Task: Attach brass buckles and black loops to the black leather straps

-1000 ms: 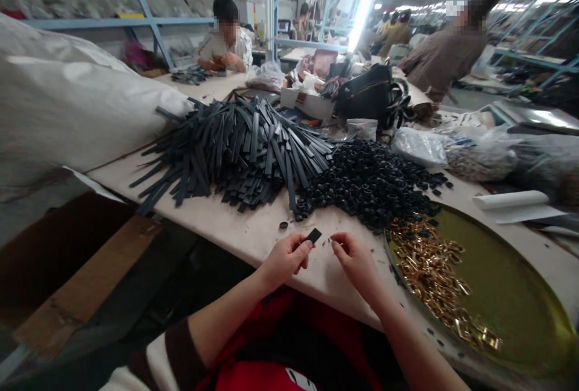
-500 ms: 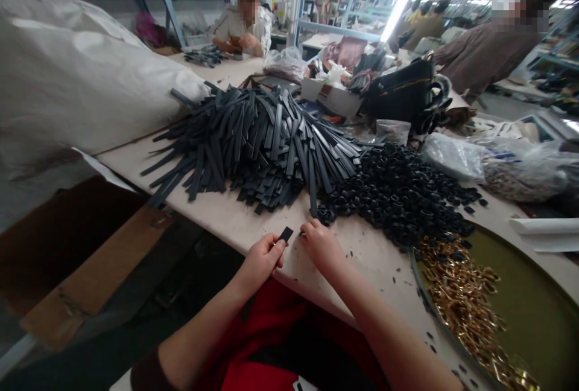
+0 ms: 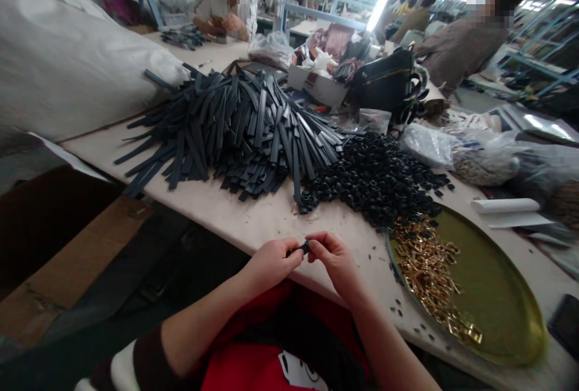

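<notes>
Close to the table's front edge my two hands meet around a small black strip. My left hand is closed on its left end, with the fingers hiding most of it. My right hand pinches the other end between thumb and fingertips. Whether a small loop is also in that pinch, I cannot make out. Beyond the hands lies a large heap of long black strips. To its right spreads a pile of small black loops.
On the right, gold metal clasps lie in a round olive tray. A big white sack leans at the left, above a cardboard box. A black bag and plastic bags stand behind; a co-worker sits across.
My right hand has left the tabletop near the loops and joined my left hand at the black strip. The view has shifted, so the table's contents appear farther left.
</notes>
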`<state>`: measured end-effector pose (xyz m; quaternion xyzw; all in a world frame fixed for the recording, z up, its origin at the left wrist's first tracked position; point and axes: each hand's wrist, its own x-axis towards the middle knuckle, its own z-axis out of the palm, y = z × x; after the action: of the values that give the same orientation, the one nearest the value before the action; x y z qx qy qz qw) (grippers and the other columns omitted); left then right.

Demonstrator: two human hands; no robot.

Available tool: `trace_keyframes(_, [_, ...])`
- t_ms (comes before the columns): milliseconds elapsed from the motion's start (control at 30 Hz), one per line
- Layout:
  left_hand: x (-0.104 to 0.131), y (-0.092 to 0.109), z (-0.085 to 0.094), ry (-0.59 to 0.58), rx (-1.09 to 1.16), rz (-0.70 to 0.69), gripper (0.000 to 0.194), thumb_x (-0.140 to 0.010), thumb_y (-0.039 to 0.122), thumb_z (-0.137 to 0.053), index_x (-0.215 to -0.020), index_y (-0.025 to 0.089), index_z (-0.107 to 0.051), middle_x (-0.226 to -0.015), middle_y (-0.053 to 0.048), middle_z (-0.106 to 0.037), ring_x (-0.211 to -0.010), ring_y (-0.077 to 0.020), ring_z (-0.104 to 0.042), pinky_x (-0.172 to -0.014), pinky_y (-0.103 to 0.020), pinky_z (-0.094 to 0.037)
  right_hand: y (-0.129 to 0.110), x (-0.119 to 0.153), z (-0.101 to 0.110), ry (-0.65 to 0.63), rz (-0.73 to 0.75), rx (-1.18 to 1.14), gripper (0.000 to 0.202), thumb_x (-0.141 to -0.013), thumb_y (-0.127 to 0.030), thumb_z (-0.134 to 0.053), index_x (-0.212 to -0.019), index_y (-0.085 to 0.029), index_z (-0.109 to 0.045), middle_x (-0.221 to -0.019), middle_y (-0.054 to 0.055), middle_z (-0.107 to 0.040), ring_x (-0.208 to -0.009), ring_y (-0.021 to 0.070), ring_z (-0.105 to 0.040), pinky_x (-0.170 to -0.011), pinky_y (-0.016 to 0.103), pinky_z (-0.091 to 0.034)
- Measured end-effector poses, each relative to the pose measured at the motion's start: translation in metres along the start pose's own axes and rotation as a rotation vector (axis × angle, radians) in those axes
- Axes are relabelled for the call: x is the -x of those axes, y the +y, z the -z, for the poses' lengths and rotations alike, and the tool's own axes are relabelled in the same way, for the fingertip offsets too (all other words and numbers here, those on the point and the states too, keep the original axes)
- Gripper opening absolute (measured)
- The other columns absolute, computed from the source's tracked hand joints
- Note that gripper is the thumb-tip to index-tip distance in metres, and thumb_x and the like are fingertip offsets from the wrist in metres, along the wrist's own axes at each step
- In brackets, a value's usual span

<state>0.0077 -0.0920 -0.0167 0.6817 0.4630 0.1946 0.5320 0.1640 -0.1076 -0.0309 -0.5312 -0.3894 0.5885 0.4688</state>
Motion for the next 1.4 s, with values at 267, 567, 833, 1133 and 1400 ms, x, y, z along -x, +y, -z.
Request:
trace_keyframes(267, [0.011,0.024,-0.03,-0.033,0.098,-0.053,0.018,-0.079,0.022,-0.043,-0.091,0.016,-0.055,-0.07,0.002,-0.057,-0.062,-0.0108,-0.049,-0.057,-0.02,-0.037,0.011,0.033,0.021,0.087,-0.043,-0.178,0.024,-0.068,-0.038,-0.067,-0.08,-0.018,-0.061,-0.064,-0.004,-0.056,-0.053,0.0079,-0.047,-0.054,0.022,-0.038])
trace_keyframes(567, [0.017,0.026,-0.043,-0.047,0.285,0.034,0.022,-0.077,0.024,-0.047,-0.098,0.017,-0.044,-0.066,0.003,-0.059,-0.052,-0.0091,-0.052,-0.049,-0.019,-0.04,0.003,0.062,0.022,0.029,-0.086,-0.411,0.036,-0.072,-0.054,-0.056,-0.078,-0.018,-0.059,-0.071,0.001,-0.06,-0.063,0.0132,-0.055,-0.064,0.029,-0.046])
trace_keyframes(833, [0.015,0.028,-0.042,0.008,0.014,0.116,0.032,-0.072,0.046,-0.056,-0.085,0.017,-0.051,-0.065,0.001,-0.062,-0.054,-0.0123,-0.055,-0.047,-0.02,-0.038,0.016,0.064,0.031,-0.206,-0.279,-0.401,0.028,-0.07,-0.044,-0.064,-0.08,-0.019,-0.058,-0.063,-0.003,-0.052,-0.054,0.0087,-0.046,-0.049,0.019,-0.038])
trace_keyframes(1133, [0.004,0.029,-0.039,-0.158,0.338,0.213,0.028,-0.073,0.04,-0.058,-0.083,0.014,-0.056,-0.068,0.001,-0.06,-0.05,-0.0072,-0.048,-0.046,-0.017,-0.035,0.004,0.051,0.033,0.036,-0.162,-0.323,0.031,-0.068,-0.043,-0.065,-0.064,-0.02,-0.045,-0.058,-0.003,-0.054,-0.055,0.0112,-0.051,-0.057,0.026,-0.045])
trace_keyframes(1400, [-0.011,0.021,-0.04,-0.197,0.357,0.286,0.019,-0.07,0.032,-0.06,-0.078,0.015,-0.054,-0.064,0.004,-0.056,-0.05,-0.0065,-0.047,-0.045,-0.017,-0.036,0.011,0.042,0.039,0.087,-0.062,-0.067,0.033,-0.068,-0.036,-0.064,-0.094,-0.023,-0.047,-0.066,-0.007,-0.052,-0.055,0.0094,-0.051,-0.052,0.022,-0.041])
